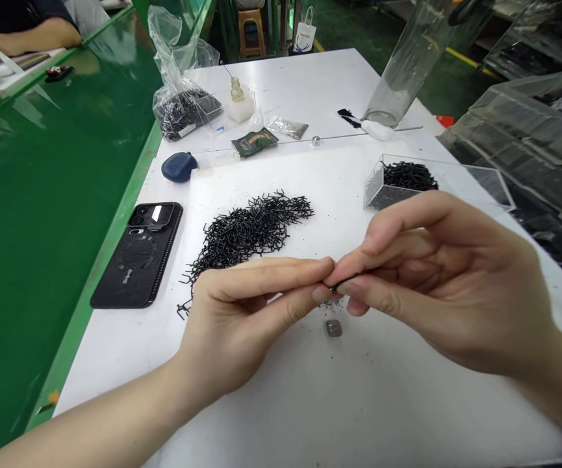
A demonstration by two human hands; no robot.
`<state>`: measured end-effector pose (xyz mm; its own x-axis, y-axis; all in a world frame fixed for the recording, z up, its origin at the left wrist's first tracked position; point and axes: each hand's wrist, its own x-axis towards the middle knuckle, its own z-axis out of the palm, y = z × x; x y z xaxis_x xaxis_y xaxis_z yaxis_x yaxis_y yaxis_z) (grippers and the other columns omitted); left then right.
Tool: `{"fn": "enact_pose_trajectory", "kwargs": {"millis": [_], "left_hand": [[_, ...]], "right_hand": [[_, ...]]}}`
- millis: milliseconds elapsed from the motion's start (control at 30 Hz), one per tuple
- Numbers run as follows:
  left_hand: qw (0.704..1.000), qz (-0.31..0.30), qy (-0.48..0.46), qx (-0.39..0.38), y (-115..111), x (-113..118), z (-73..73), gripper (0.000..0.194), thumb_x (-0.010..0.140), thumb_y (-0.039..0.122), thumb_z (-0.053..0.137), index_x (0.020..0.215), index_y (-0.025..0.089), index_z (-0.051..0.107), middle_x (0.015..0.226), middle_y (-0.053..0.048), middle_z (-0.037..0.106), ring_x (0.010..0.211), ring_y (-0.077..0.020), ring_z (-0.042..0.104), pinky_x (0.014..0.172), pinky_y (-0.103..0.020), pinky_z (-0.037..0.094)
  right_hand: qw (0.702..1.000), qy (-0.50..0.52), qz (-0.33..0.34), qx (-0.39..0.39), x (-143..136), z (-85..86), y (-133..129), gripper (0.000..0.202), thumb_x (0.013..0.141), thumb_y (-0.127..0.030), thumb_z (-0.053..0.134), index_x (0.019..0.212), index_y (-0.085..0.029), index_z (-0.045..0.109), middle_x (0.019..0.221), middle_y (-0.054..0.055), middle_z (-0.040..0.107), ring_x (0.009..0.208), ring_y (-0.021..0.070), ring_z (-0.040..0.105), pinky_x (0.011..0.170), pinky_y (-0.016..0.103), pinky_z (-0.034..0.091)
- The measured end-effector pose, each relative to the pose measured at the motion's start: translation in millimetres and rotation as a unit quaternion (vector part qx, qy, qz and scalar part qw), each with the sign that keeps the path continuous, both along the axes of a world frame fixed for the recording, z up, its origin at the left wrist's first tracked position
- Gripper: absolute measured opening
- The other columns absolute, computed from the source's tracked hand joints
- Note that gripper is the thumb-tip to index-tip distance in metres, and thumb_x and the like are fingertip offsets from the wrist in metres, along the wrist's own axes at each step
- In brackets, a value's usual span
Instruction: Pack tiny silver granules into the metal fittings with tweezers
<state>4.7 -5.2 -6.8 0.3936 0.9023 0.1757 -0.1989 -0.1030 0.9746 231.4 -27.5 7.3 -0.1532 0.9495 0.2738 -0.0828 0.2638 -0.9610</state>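
Note:
A small thin black piece [346,281] is pinched between my two hands, just above the white table. My left hand [256,302] closes thumb and forefinger at its left end, where the fingertips hide whatever they grip. Its right part lies between the thumb and fingers of my right hand [436,279]. Behind my left hand spreads a loose heap of black bent pieces [251,231]. Beyond my right hand stands a clear box [378,194] holding more black pieces [407,175]. A small grey square object [333,328] lies below my fingertips, near scattered tiny specks.
A black phone [139,253] and a blue rounded object [178,167] lie at left. Farther back are a plastic bag of black pieces [183,110], a small bottle [236,91], a green packet [255,142] and a tall clear cylinder [402,71]. A person's arm [41,38] shows upper left.

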Motion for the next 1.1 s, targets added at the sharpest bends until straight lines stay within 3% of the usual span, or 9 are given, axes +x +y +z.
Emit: {"fn": "enact_pose_trajectory", "kwargs": {"millis": [133, 333, 567, 800, 1100], "left_hand": [[1.000, -0.003, 0.001, 0.003, 0.2, 1.7, 1.4, 0.040, 0.097, 0.007, 0.104, 0.116, 0.042, 0.100, 0.120, 0.003, 0.098, 0.110, -0.0235, 0.097, 0.099, -0.028, 0.082], [1.000, -0.001, 0.003, -0.009, -0.8, 1.2, 2.0, 0.035, 0.094, 0.014, 0.108, 0.112, 0.043, 0.100, 0.118, 0.001, 0.098, 0.110, -0.0297, 0.098, 0.100, -0.039, 0.085], [1.000, -0.006, -0.003, 0.001, -1.2, 1.2, 2.4, 0.037, 0.096, 0.008, 0.105, 0.113, 0.041, 0.100, 0.119, 0.001, 0.098, 0.110, -0.0245, 0.098, 0.100, -0.026, 0.081], [1.000, -0.012, -0.009, 0.014, 0.3, 2.2, 2.0, 0.038, 0.095, 0.007, 0.106, 0.113, 0.040, 0.100, 0.119, 0.001, 0.098, 0.110, -0.0236, 0.098, 0.100, -0.023, 0.081], [1.000, 0.014, -0.007, -0.016, 0.8, 2.5, 3.1, 0.035, 0.091, 0.011, 0.110, 0.110, 0.039, 0.101, 0.115, 0.003, 0.098, 0.108, -0.0235, 0.098, 0.098, -0.023, 0.081]], "right_hand": [[1.000, -0.015, -0.004, 0.004, 0.0, 0.9, 0.5, 0.033, 0.099, -0.008, 0.094, 0.099, -0.036, 0.077, 0.092, -0.005, 0.096, 0.072, 0.0228, 0.093, 0.064, 0.030, 0.080], [1.000, -0.022, 0.003, 0.011, 2.0, -0.1, 0.9, 0.032, 0.100, -0.009, 0.094, 0.100, -0.036, 0.078, 0.092, -0.005, 0.095, 0.069, 0.0221, 0.092, 0.065, 0.031, 0.081], [1.000, -0.011, 0.016, 0.008, 3.6, -1.1, 0.2, 0.034, 0.097, -0.007, 0.098, 0.102, -0.035, 0.079, 0.095, -0.005, 0.096, 0.072, 0.0192, 0.092, 0.071, 0.027, 0.080], [1.000, 0.005, 0.026, -0.003, 4.1, -0.9, 1.7, 0.039, 0.090, -0.007, 0.105, 0.100, -0.035, 0.080, 0.096, -0.004, 0.096, 0.075, 0.0208, 0.093, 0.072, 0.028, 0.080], [1.000, -0.001, 0.004, 0.019, 0.6, -4.1, 2.8, 0.030, 0.102, -0.008, 0.092, 0.100, -0.034, 0.077, 0.092, -0.005, 0.095, 0.070, 0.0182, 0.092, 0.069, 0.024, 0.080]]}}
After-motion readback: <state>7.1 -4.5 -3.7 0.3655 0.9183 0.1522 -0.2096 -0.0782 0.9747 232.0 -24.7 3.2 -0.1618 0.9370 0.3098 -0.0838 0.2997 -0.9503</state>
